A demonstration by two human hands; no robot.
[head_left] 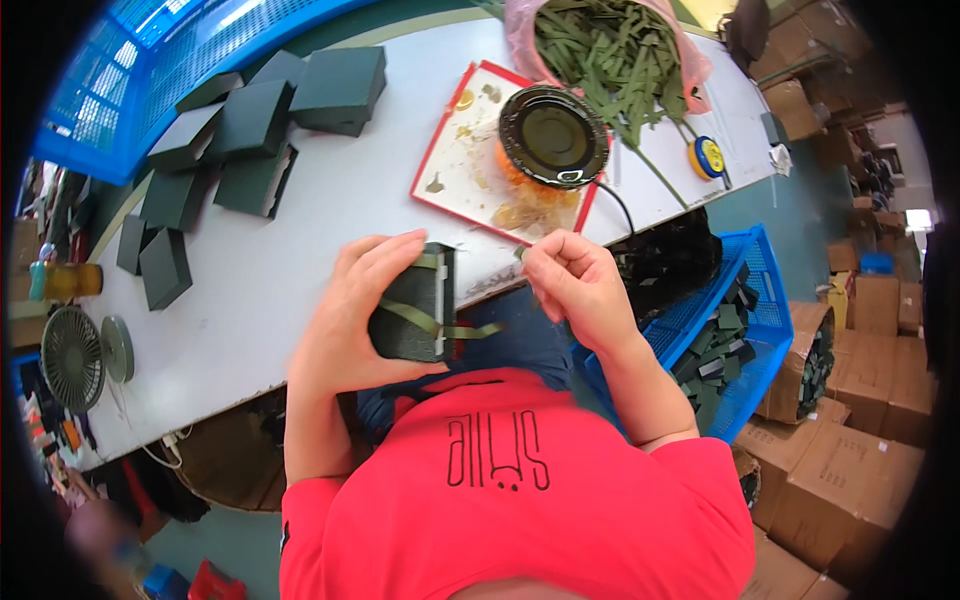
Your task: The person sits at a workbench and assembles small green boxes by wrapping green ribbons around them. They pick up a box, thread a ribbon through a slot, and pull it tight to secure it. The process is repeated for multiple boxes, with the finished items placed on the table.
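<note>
My left hand grips a small dark green box at the table's front edge, thumb below it and fingers over the top. An olive ribbon crosses the box, and its loose end sticks out past the right side. To the right of the box, my right hand is raised and apart from it. Thumb and forefinger pinch a short end of olive ribbon. Beyond that hand, a round black electric pot stands on a red-edged white board smeared with amber residue.
Several dark green boxes lie at the table's left. A pink bag full of olive ribbon strips sits at the back, near a yellow-and-blue tape measure. Blue crates stand right and far left; a fan is left.
</note>
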